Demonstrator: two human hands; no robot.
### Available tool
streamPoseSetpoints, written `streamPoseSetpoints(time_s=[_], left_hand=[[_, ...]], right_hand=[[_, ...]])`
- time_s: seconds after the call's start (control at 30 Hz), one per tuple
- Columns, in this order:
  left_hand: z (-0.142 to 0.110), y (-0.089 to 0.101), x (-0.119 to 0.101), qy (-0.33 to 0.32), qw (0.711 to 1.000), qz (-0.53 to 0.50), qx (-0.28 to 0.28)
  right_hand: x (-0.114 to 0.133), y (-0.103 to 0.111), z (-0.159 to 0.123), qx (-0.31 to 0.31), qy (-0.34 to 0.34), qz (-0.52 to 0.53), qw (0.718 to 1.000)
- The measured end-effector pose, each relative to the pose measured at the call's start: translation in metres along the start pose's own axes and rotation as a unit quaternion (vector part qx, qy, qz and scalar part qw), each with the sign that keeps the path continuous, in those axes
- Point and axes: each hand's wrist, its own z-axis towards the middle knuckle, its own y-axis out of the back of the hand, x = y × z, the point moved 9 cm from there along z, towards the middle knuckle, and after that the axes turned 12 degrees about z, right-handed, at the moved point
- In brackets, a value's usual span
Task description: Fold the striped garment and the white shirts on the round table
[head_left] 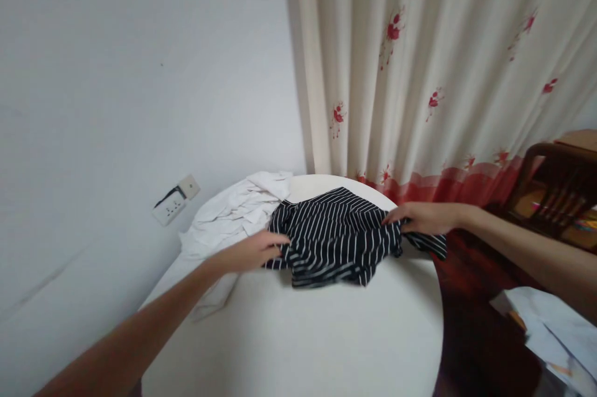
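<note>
Overall light: you get dim, cool, diffuse light, its source hard to tell.
Wall: your smooth pale blue-grey wall (140, 73) darkens toward the lower left.
Curtain: behind the table's far edge, soft shading fills the folds of your cream fabric curtain with red flowers (373, 73).
Table: your round white table (326, 335) shows soft shadow beside its right edge, without harsh glare.
Floor: past that edge, your dark reddish floor (471, 297) loses detail.
Stripes: motion smears the near side of your black cloth garment with white stripes (333, 241); your bare left hand (256, 250) looks slightly soft.
Frame edges: your forearms look stretched.
</note>
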Motion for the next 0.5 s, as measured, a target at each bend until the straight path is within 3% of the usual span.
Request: streamPoseSetpoints(time_s=[0.1, 0.17, 0.23, 0.3, 0.33, 0.4, 0.47, 0.5], left_hand=[[-0.030, -0.078, -0.006, -0.013, 0.992, -0.034, 0.121], [-0.046, -0.110, -0.007, -0.024, 0.971, -0.083, 0.224], [-0.058, -0.121, -0.007, -0.027, 0.936, -0.143, 0.322], [-0.058, -0.114, -0.007, -0.031, 0.907, -0.209, 0.365], [-0.049, -0.105, -0.005, -0.031, 0.906, -0.241, 0.348], [-0.013, -0.078, 0.009, -0.008, 0.932, -0.287, 0.220], [0.028, -0.043, 0.043, 0.072, 0.962, -0.264, -0.010], [0.042, -0.030, 0.063, 0.133, 0.960, -0.219, -0.109]], right_hand=[[-0.021, -0.069, -0.007, 0.114, -0.056, 0.012, 0.992], [-0.030, -0.090, -0.009, 0.186, -0.089, 0.039, 0.978], [-0.037, -0.086, -0.001, 0.201, -0.101, 0.084, 0.971], [-0.052, -0.058, 0.021, 0.107, -0.124, 0.100, 0.981], [-0.065, -0.038, 0.033, 0.023, -0.153, 0.085, 0.984], [-0.093, -0.002, 0.050, -0.144, -0.231, 0.030, 0.962], [-0.117, 0.015, 0.061, -0.244, -0.302, -0.012, 0.922], [-0.125, 0.016, 0.067, -0.268, -0.322, -0.024, 0.908]])
